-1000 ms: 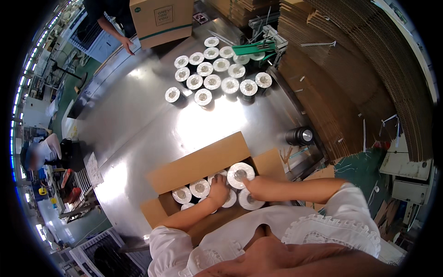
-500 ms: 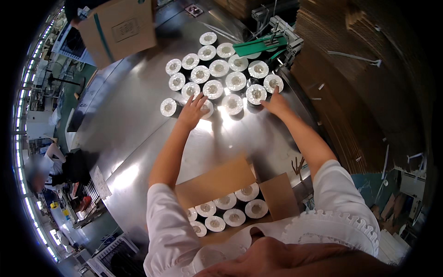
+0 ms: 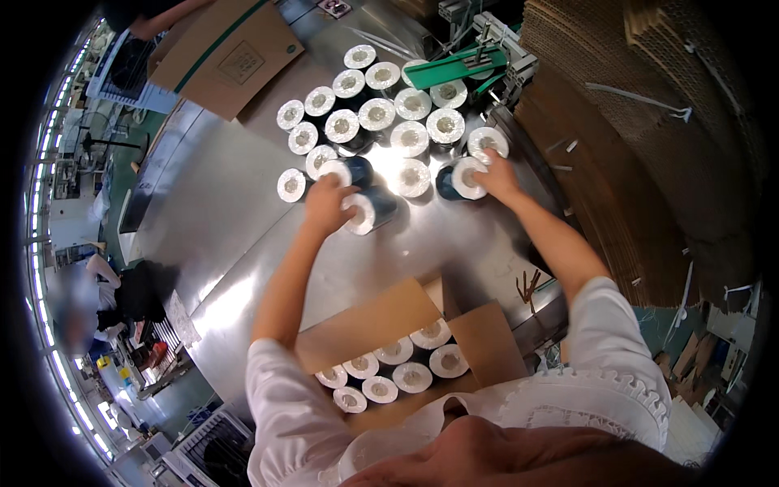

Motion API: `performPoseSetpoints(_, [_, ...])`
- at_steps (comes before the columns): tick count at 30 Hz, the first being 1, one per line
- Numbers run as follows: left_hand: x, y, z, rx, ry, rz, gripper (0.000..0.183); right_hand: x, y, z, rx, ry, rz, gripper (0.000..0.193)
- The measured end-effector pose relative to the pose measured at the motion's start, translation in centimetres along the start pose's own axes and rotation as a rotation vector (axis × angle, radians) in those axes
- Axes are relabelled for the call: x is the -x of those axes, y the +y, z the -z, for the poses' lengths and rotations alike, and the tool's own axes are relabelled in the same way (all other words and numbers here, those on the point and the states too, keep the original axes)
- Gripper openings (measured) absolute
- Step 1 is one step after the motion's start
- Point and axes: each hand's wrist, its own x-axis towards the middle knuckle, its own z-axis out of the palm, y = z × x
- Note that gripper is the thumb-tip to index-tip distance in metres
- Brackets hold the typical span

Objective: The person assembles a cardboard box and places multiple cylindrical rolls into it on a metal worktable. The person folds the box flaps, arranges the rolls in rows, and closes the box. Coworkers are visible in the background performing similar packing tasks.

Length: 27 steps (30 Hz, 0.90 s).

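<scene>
My left hand (image 3: pixel 329 206) is closed on two dark spools with white ends. The upper spool (image 3: pixel 359 170) and the lower spool (image 3: pixel 383 208) both lean over, their dark blue sides showing. On the right, my right hand (image 3: pixel 500 176) grips a tilted spool (image 3: pixel 446 183), and its fingers also touch the white-topped spool (image 3: pixel 487 141) just behind. Several more spools (image 3: pixel 376 114) stand upright in a cluster farther back. Close to my body is an open carton (image 3: pixel 369 323) with several spools (image 3: pixel 412 377) standing in rows inside.
The metal table (image 3: pixel 235 195) bears all this. A green-topped metal fixture (image 3: pixel 458 68) stands at the back right. Stacked cardboard (image 3: pixel 600 162) lines the right side. Another person's arm (image 3: pixel 170 18) is by a taped carton (image 3: pixel 235 65) at the back left.
Both hands have closed on spools at the front of the cluster and tipped them over. The left hand's spools have come nearer to me. The taped carton at the back left has shifted right.
</scene>
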Motion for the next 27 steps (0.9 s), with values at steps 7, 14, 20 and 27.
performPoseSetpoints(7, [24.1,6.5,19.0,1.210,0.181,0.456,0.030,18.0,-11.0,15.6,-0.290,0.035,0.315,0.061])
performPoseSetpoints(14, [37.8,18.6,19.4,0.274,-0.285,0.523,0.035,33.9,-19.4,10.2,0.157,-1.037,0.833,0.063])
performPoseSetpoints(20, [43.2,14.6,8.1,-0.180,-0.421,0.212,0.027,41.0,-19.3,-11.1,0.223,-1.033,0.857,0.058])
performPoseSetpoints(27, [31.7,10.9,13.6,0.456,-0.659,0.427,0.029,27.1,-18.7,-2.3,-0.438,-0.798,0.405,0.022])
